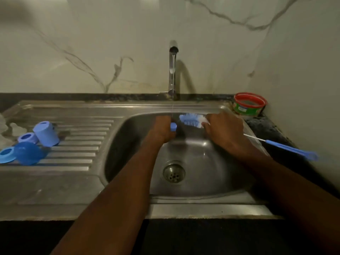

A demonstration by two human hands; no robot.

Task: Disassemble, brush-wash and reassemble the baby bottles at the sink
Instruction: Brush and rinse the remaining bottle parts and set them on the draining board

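Both hands point(162, 128) gripping over sink point(128, 162)

Dim light falls on a veined marble-look wall point(128, 43) above a dark stone counter point(266, 126) in a corner

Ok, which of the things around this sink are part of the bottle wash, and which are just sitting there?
In the job:
- bottle brush, gripped by the right hand
- small blue part held in the left hand under the running tap
- blue caps and collars on the drainboard
- sink

Lying about:
- red-rimmed tub on the counter corner
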